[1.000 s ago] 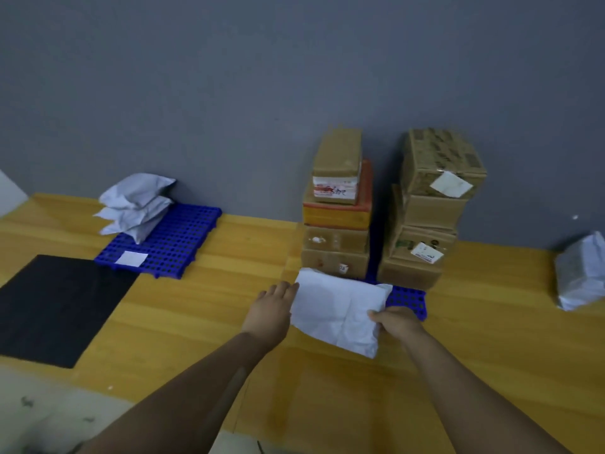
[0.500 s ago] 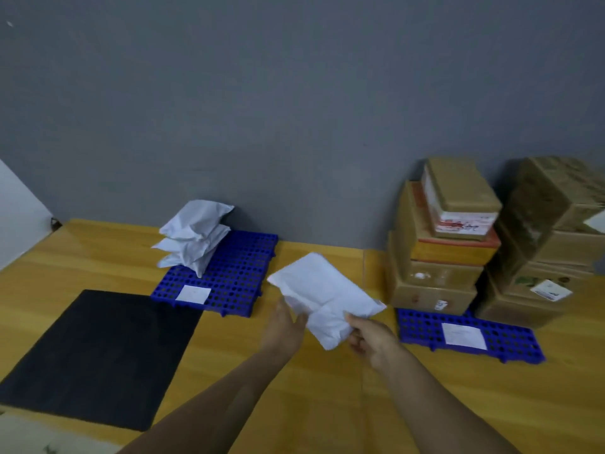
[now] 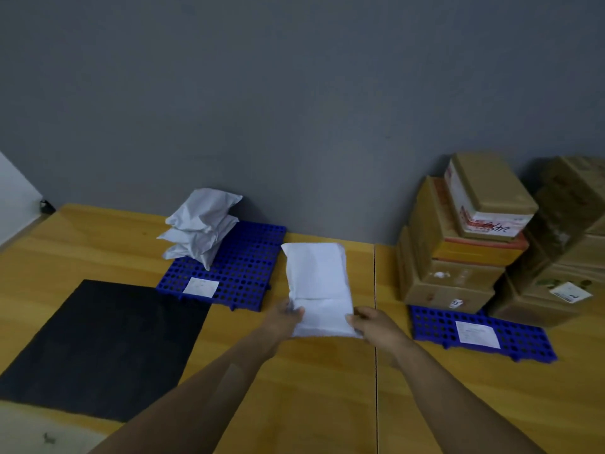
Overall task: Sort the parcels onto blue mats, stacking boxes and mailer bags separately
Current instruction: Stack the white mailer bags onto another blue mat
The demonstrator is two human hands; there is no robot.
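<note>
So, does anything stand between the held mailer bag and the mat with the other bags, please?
Nothing visible does. The white mailer bag, gripped by the left hand and right hand, is just right of the blue mat, with only mat surface before the stacked bags.

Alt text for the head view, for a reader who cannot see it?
Left hand and right hand grip the near end of a flat white plastic mailer bag over a yellow wooden surface. At left, a blue plastic mat carries three stacked white mailer bags; at right, brown cardboard boxes are stacked on a second blue mat.
</note>
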